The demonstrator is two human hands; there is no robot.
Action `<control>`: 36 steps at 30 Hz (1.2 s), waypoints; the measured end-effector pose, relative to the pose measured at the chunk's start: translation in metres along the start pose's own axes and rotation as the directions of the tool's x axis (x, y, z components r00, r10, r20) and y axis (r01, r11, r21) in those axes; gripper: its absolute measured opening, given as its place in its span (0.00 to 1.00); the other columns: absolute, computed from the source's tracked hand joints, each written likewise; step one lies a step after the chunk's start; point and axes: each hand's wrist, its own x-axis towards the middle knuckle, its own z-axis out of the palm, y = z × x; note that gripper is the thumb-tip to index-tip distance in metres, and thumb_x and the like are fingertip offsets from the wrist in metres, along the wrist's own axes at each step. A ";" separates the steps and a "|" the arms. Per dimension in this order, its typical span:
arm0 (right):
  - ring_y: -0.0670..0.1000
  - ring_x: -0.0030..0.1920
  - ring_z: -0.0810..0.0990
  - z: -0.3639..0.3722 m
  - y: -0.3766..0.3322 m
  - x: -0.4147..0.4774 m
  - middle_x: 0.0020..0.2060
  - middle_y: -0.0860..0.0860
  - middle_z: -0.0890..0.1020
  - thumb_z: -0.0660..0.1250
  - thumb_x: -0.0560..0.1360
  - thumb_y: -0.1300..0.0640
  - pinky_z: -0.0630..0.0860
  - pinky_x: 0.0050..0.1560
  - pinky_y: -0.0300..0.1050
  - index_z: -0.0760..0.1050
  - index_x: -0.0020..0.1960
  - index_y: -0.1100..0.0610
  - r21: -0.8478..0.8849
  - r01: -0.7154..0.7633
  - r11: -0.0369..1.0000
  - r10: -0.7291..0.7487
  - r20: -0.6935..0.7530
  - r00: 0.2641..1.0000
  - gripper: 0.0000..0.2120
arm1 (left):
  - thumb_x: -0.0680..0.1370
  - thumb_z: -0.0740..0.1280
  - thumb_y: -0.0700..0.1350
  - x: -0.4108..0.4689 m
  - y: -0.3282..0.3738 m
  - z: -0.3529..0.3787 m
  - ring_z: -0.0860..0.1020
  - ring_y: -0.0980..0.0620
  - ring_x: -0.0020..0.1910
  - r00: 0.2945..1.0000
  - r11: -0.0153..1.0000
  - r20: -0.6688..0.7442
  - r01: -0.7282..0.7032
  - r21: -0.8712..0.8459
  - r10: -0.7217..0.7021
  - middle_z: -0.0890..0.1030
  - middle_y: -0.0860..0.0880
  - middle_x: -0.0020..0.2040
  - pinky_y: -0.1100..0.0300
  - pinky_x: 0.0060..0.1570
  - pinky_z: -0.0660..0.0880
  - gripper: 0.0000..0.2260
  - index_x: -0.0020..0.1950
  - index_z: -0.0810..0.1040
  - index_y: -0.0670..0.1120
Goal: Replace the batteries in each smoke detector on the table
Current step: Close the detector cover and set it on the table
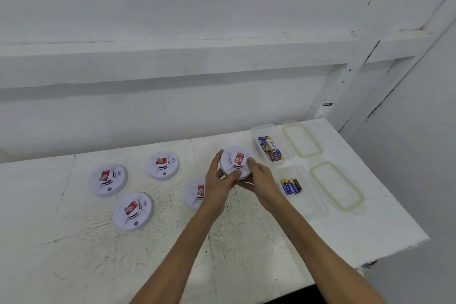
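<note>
Head: white, red-labelled smoke detector (235, 161) in pinching grip of left hand (218, 186), right hand (262, 180)

Head camera looks forward and down over the white table (74, 242), close in, with the back wall (172, 7) filling the upper half.

1 detector (195, 194) half hidden behind L hand (217, 181); labels (131, 207) unreadable.

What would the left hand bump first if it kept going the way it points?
The smoke detector that the left hand grips; past it, probably the far battery container, though depth is unclear.
</note>
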 end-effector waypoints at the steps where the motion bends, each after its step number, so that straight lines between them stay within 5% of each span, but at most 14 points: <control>1: 0.56 0.57 0.84 0.001 0.000 0.000 0.59 0.55 0.84 0.58 0.84 0.47 0.82 0.57 0.56 0.77 0.66 0.57 0.001 0.004 1.000 -0.004 -0.004 1.000 0.19 | 0.77 0.72 0.34 0.001 0.000 0.000 0.83 0.50 0.60 1.000 1.000 0.000 -0.001 0.002 0.001 0.82 0.55 0.63 0.53 0.53 0.83 0.31 0.76 0.69 0.54; 11: 0.56 0.56 0.84 0.004 0.001 0.000 0.57 0.55 0.84 0.58 0.84 0.47 0.82 0.56 0.57 0.78 0.65 0.58 -0.001 0.019 1.000 -0.019 -0.014 1.000 0.19 | 0.77 0.72 0.33 0.002 0.000 -0.006 0.83 0.49 0.61 1.000 1.000 0.013 -0.022 0.016 0.022 0.81 0.52 0.66 0.51 0.54 0.83 0.31 0.76 0.69 0.54; 17: 0.55 0.54 0.85 0.005 0.000 -0.006 0.56 0.55 0.85 0.57 0.85 0.49 0.84 0.51 0.51 0.79 0.61 0.55 0.026 0.020 0.999 -0.020 -0.018 1.000 0.16 | 0.77 0.74 0.36 0.001 -0.001 -0.008 0.81 0.59 0.60 0.996 0.985 0.029 -0.082 0.152 0.079 0.80 0.63 0.62 0.59 0.50 0.83 0.31 0.77 0.69 0.53; 21: 0.55 0.54 0.85 0.006 0.000 -0.008 0.55 0.56 0.85 0.57 0.85 0.50 0.84 0.52 0.51 0.79 0.62 0.59 0.055 0.039 0.998 -0.038 -0.026 0.999 0.17 | 0.79 0.73 0.40 0.001 0.000 -0.010 0.80 0.54 0.64 0.992 0.976 0.043 -0.124 0.180 0.118 0.80 0.58 0.66 0.54 0.58 0.82 0.28 0.76 0.69 0.53; 25: 0.56 0.53 0.85 0.006 -0.006 -0.010 0.52 0.57 0.86 0.57 0.85 0.50 0.83 0.51 0.49 0.80 0.60 0.60 0.068 0.064 0.996 -0.062 -0.022 0.998 0.17 | 0.84 0.64 0.44 0.006 0.007 -0.012 0.83 0.45 0.62 0.999 0.999 0.041 -0.007 -0.033 0.008 0.82 0.49 0.67 0.46 0.60 0.81 0.19 0.75 0.73 0.51; 36: 0.55 0.53 0.85 0.009 -0.005 -0.011 0.52 0.56 0.86 0.57 0.85 0.49 0.83 0.49 0.47 0.80 0.57 0.57 0.061 0.062 0.996 -0.060 -0.029 0.998 0.16 | 0.85 0.63 0.42 0.010 0.005 -0.016 0.82 0.47 0.63 0.999 0.998 0.016 -0.046 0.040 0.045 0.81 0.46 0.67 0.45 0.63 0.79 0.17 0.74 0.74 0.50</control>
